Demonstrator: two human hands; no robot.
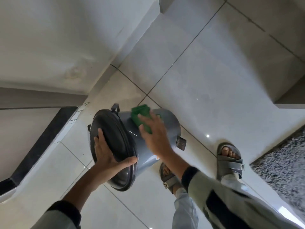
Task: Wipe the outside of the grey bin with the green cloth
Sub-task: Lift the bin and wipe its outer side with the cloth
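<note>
The pale tiled floor (214, 76) fills most of the frame, crossed by dark grout lines, with a white wall (57, 38) rising across the upper left and a black skirting strip (44, 142) running down the left side. A shaggy grey rug (285, 164) shows at the right edge.

A little below the middle of the frame is the grey bin (148, 156), tipped over so that its dark lid (112, 142) faces the lower left and its base points to the upper right. A small pedal (181, 143) juts from its right side, and a dark handle loop (115, 106) shows at the top, just behind the lid.

The person's legs and feet come in from the lower right, in light trousers and grey sandals (231, 159), one just right of the bin and the other partly hidden under the right forearm.

The left hand (107, 156) reaches in from the lower left and lies on the lid, fingers spread across its face and thumb hooked over the rim, bracing the bin. The right hand (155, 136) comes from the lower right with fingers stretched flat and slightly apart, pressing the green cloth (142, 116) against the bin's curved grey side. The cloth is folded, and its upper part sticks out beyond the fingertips, towards the top of the bin's body.
</note>
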